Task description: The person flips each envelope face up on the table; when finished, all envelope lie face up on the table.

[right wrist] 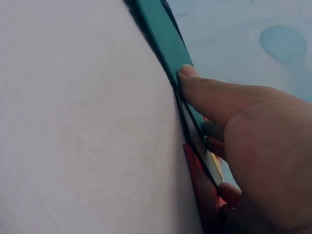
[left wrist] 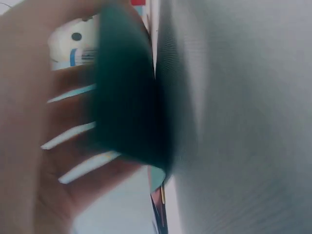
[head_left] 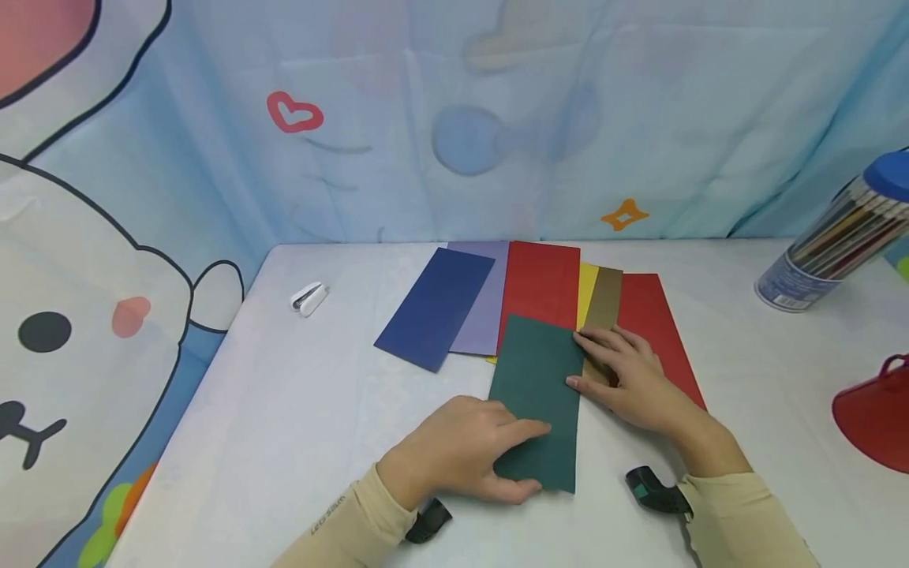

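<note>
A dark green sheet of paper point(head_left: 536, 367) lies at the front of several coloured sheets. My left hand point(head_left: 461, 446) rests over its lower left side, index finger extended across it and thumb along the bottom edge. The left wrist view has the blurred green paper point(left wrist: 129, 92) bent up in front of my spread fingers point(left wrist: 73, 122). My right hand point(head_left: 639, 386) touches the right edge of the green sheet with thumb and fingertips. Seen from the right wrist, that thumb point(right wrist: 209, 92) presses on the green paper point(right wrist: 168, 39), over the ends of other sheets.
Behind the green sheet are blue point(head_left: 436, 312), purple point(head_left: 476, 315), red point(head_left: 543, 288), brown point(head_left: 602, 300) and another red sheet point(head_left: 653, 331). A white stapler point(head_left: 309, 299) lies left. At right are a pencil tub point(head_left: 798, 276) and a red object point(head_left: 877, 414).
</note>
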`<control>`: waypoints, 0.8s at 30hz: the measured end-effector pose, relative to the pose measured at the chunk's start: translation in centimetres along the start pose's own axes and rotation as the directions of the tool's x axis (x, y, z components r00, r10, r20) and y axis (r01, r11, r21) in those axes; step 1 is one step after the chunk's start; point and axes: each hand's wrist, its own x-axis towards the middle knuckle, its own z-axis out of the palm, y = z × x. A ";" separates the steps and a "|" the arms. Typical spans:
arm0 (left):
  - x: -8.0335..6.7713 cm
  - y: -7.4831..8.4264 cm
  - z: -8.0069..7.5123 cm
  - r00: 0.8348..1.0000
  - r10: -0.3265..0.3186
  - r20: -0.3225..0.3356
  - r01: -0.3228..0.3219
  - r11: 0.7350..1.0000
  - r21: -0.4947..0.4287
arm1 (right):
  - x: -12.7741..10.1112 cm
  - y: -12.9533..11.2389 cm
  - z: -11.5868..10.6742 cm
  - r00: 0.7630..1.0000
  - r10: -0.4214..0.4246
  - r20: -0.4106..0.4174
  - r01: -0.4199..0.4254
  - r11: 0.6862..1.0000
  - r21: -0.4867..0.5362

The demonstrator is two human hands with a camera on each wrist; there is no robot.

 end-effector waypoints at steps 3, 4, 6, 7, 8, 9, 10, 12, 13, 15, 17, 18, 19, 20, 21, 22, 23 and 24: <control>0.1 -0.1 -0.4 0.991 -0.005 -0.133 -0.005 0.997 -0.071 | 0.0 0.1 0.0 1.000 0.003 -0.002 -0.003 1.000 0.023; 0.1 -0.2 -0.6 0.983 -0.013 -0.182 -0.004 0.996 -0.092 | 0.0 0.2 0.0 1.000 0.008 0.000 -0.008 0.999 0.043; 0.1 -0.5 -1.0 0.959 -0.041 -0.280 0.003 0.991 -0.133 | -0.1 0.3 -0.2 1.000 0.012 -0.007 -0.011 0.996 0.084; 0.1 -0.7 -1.2 0.942 -0.062 -0.331 0.009 0.988 -0.157 | -0.1 0.4 -0.2 1.000 0.008 -0.015 -0.006 0.994 0.109; 0.1 -0.9 -1.5 0.919 -0.091 -0.385 0.017 0.981 -0.191 | -0.1 0.4 -0.3 1.000 0.005 -0.030 -0.001 0.990 0.139; 0.0 -1.1 -1.6 0.888 -0.127 -0.443 0.024 0.973 -0.231 | -0.1 0.4 -0.4 0.999 -0.002 -0.050 0.011 0.984 0.177; 0.0 -1.3 -1.9 0.851 -0.177 -0.494 0.042 0.961 -0.272 | -0.1 0.3 -0.5 0.997 -0.009 -0.075 0.024 0.977 0.210; -0.1 -1.6 -2.4 0.762 -0.316 -0.565 0.092 0.917 -0.389 | -0.2 -0.1 -0.7 0.988 -0.028 -0.149 0.068 0.961 0.269; -0.2 -1.7 -2.6 0.718 -0.399 -0.570 0.102 0.871 -0.481 | -0.2 -0.4 -0.8 0.981 -0.029 -0.191 0.086 0.951 0.296; -0.5 -2.0 -3.3 0.648 -0.549 -0.528 0.100 0.749 -0.655 | -0.2 -0.9 -1.0 0.965 -0.035 -0.259 0.128 0.927 0.352; -0.8 -2.2 -3.9 0.615 -0.664 -0.427 0.119 0.613 -0.781 | -0.2 -1.6 -1.4 0.952 -0.036 -0.303 0.162 0.901 0.402; -1.0 -2.4 -4.3 0.614 -0.700 -0.365 0.141 0.552 -0.822 | -0.2 -1.8 -1.6 0.950 -0.037 -0.311 0.173 0.889 0.423; -1.2 -2.6 -4.6 0.623 -0.721 -0.303 0.170 0.502 -0.848 | -0.3 -2.0 -1.9 0.949 -0.031 -0.312 0.170 0.887 0.430; -1.4 -2.7 -4.9 0.633 -0.733 -0.250 0.215 0.476 -0.853 | -0.4 -2.1 -2.3 0.951 -0.029 -0.307 0.166 0.888 0.429; -1.5 -2.9 -5.1 0.639 -0.743 -0.200 0.271 0.460 -0.845 | -0.5 -2.2 -2.6 0.953 -0.020 -0.301 0.150 0.897 0.417; -1.7 -3.0 -5.3 0.651 -0.743 -0.157 0.328 0.461 -0.825 | -0.6 -2.3 -3.0 0.958 -0.008 -0.286 0.127 0.907 0.402; -1.8 -3.2 -5.5 0.661 -0.742 -0.114 0.384 0.464 -0.798 | -0.8 -2.3 -3.4 0.964 0.009 -0.265 0.096 0.919 0.382; -2.0 -3.4 -5.6 0.672 -0.737 -0.078 0.432 0.475 -0.766 | -1.0 -2.3 -3.8 0.970 0.023 -0.243 0.067 0.932 0.355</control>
